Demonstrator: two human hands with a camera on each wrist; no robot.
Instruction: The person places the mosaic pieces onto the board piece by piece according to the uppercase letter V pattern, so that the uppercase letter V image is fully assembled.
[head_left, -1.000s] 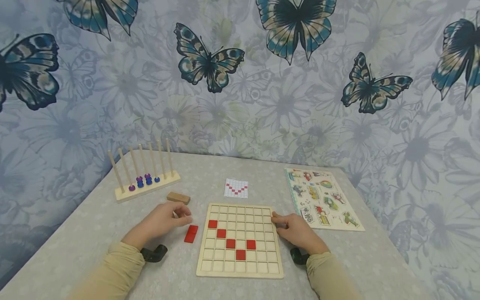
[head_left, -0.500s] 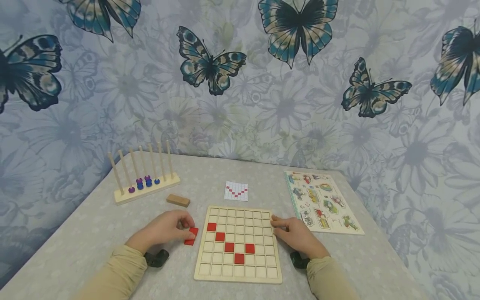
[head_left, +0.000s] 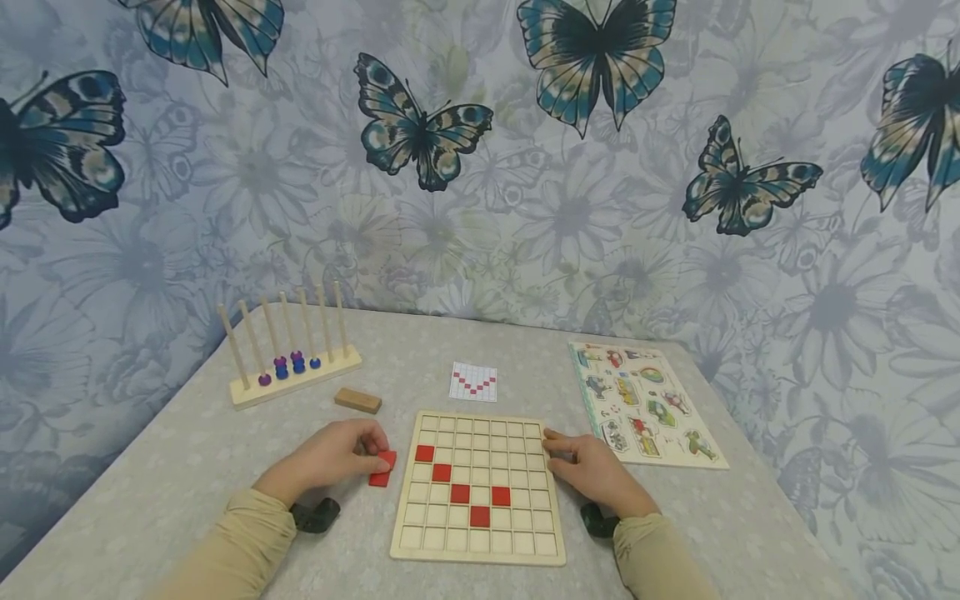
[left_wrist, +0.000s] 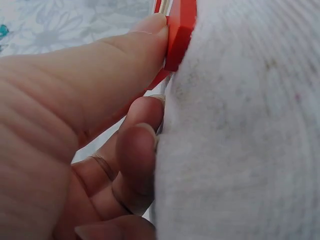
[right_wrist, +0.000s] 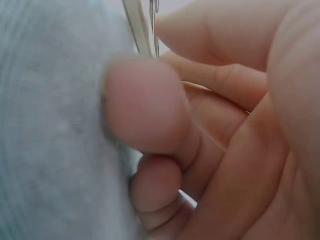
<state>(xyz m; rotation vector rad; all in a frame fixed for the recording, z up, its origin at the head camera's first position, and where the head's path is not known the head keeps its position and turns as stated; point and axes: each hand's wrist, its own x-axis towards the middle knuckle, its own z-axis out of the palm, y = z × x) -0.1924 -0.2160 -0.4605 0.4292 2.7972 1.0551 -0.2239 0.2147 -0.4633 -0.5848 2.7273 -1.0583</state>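
My left hand (head_left: 330, 457) pinches a red square tile (head_left: 387, 459) just left of the wooden grid board (head_left: 480, 554). In the left wrist view the thumb lies against the red tile (left_wrist: 181, 37), which stands tilted close over the tablecloth. A second red tile (head_left: 378, 480) lies partly beneath it. Red tiles sit in several cells of the board, in a slanting line down to the right with one tile (head_left: 501, 497) turning back up. My right hand (head_left: 596, 471) rests at the board's right edge, with fingertips against it and fingers loosely bent.
Behind the board lies a pattern card (head_left: 473, 382) with a V of red squares. A wooden block (head_left: 357, 401) and a peg stand (head_left: 300, 379) with beads are at the back left. At the right lies a picture puzzle board (head_left: 648, 403).
My left hand has come down onto the pair of red tiles and has now lifted and tilted the upper one. The right hand stays at the board's edge.
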